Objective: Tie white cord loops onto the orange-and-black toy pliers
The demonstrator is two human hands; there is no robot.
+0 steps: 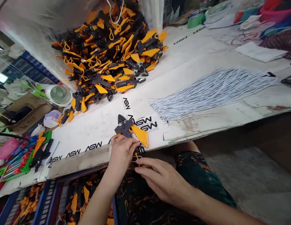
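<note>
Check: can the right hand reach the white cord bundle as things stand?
Likely yes. The right hand sits below the table's front edge, and no object stands between it and the white cords; the black-and-orange pliers in the left hand lie to one side.

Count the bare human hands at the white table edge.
2: the left hand grips a black-and-orange plastic tool; the right hand sits just below it, over a dark patterned garment.

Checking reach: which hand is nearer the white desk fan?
Left. The left hand is below and to the right of the white desk fan in view; the right hand lies farther right, further from it.
</note>
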